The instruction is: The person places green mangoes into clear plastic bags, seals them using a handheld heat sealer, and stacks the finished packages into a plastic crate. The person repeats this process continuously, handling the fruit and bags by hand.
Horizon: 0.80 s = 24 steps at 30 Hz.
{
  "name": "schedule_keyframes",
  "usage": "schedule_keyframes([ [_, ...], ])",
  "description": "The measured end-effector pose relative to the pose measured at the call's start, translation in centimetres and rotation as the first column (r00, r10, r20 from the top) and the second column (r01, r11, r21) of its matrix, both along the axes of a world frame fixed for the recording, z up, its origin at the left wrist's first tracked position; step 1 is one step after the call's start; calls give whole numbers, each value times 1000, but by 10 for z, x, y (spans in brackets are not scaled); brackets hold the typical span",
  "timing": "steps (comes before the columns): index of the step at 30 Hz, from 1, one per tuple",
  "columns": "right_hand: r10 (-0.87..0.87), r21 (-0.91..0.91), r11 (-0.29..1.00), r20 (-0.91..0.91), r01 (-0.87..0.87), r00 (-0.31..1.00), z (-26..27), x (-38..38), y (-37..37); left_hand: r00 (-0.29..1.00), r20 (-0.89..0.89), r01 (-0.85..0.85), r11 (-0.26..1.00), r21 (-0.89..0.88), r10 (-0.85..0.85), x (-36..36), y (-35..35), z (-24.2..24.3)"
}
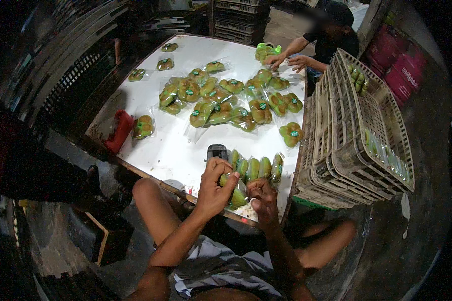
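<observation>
Above the near edge of the white-topped table (165, 150), my left hand (216, 188) grips a clear plastic bag of green fruit (238, 198). Fingers of my right hand (264, 199) pinch the right side of that same bag; the exact contact is partly hidden. Just beyond my hands, several bagged green fruit packs (253, 169) stand in a row. A small dark device (217, 151) lies behind my left hand, its lower part covered by the fingers.
Sticker-marked bagged fruit (211, 94) is heaped mid-table. A red object (119, 129) sits at the left edge. Stacked plastic crates (376, 113) stand against the right side, the top one holding fruit packs. Across the table, a co-worker's hands (286, 62) handle fruit.
</observation>
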State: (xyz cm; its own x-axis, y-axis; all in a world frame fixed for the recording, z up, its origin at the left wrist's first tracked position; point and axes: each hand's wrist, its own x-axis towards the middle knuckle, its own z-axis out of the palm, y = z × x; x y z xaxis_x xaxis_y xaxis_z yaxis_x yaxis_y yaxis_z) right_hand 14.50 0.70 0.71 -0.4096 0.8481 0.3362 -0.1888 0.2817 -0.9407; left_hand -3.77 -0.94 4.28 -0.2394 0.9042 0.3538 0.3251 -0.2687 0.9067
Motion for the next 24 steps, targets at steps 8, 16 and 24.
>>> schedule_keyframes([
  [8, 3, -589, 806, -93, -57, 996, -13, -50, -23, 999, 23, 32, 998, 52, -33, -15, -8, -10],
  [16, -139, -441, 889, -12, 119, 990, -8, -68, -11, 611, 791, 265, 939, -219, 13, -21, -15, -5],
  [24, -210, -520, 789, 272, 327, 939, -75, -75, 8, 383, 896, 221, 920, -323, 223, -50, -6, -4],
])
